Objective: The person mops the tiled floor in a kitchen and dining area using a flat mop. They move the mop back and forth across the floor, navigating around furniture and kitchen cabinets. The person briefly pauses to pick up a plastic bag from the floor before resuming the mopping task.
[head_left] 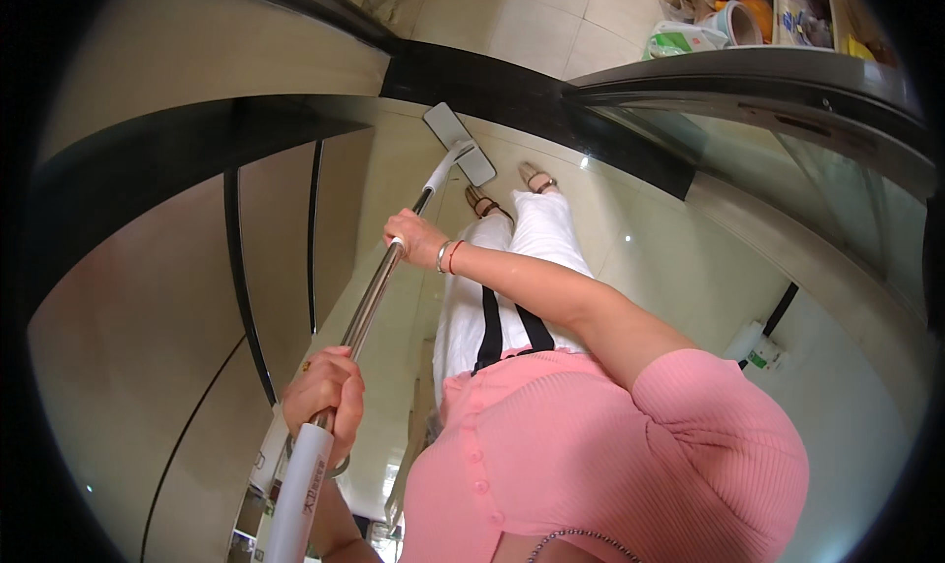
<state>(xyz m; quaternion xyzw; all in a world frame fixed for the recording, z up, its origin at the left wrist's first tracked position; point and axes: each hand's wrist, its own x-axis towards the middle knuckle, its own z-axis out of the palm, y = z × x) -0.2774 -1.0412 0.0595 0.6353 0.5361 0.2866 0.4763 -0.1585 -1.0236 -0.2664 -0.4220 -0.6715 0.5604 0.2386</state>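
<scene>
Here I have both hands on the mop (379, 287): my left hand (327, 394) wraps the upper shaft in a closed grip, my right hand (418, 236) clasps it lower down. The mop's flat head (459, 142) rests on the glossy floor (640, 258) just ahead of my feet (512, 194), near a dark strip. I judge a wiping stroke is underway; next calls for steady pressure along the tiles.

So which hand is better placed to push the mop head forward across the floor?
Probably the right hand: it grips the metal mop pole lower down, nearer the flat mop head. The left hand holds the white upper grip, mostly steadying.
</scene>
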